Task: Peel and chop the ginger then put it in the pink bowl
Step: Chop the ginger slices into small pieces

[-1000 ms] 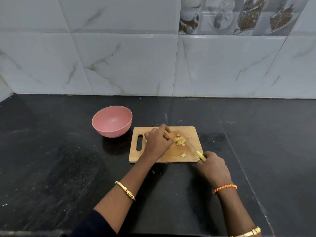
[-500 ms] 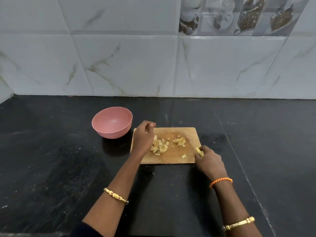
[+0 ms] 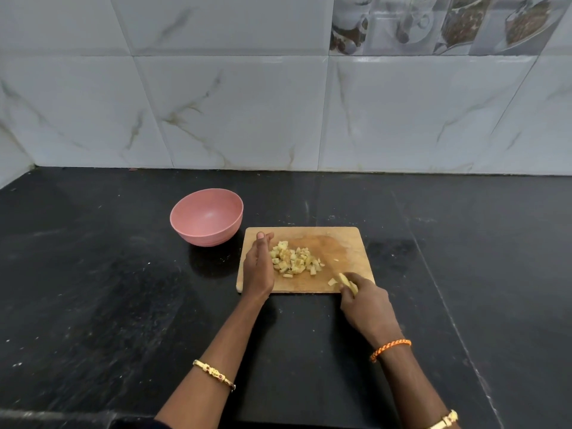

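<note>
Gathered now beside the flat, open left hand (image 3: 258, 267), ginger pieces (image 3: 294, 261); right hand (image 3: 366, 301) grips the knife (image 3: 346, 281).

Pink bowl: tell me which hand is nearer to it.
Left. The left hand stands edge-on on the board, just right of the pink bowl, beside the ginger pile. The right hand grips the knife at the board's near right corner, farther off.

Left hand (image 3: 258, 267) stands edge-on, fingers straight; right hand (image 3: 366, 300) curls around something yellow (apparently a handle), both forearms extended
</note>
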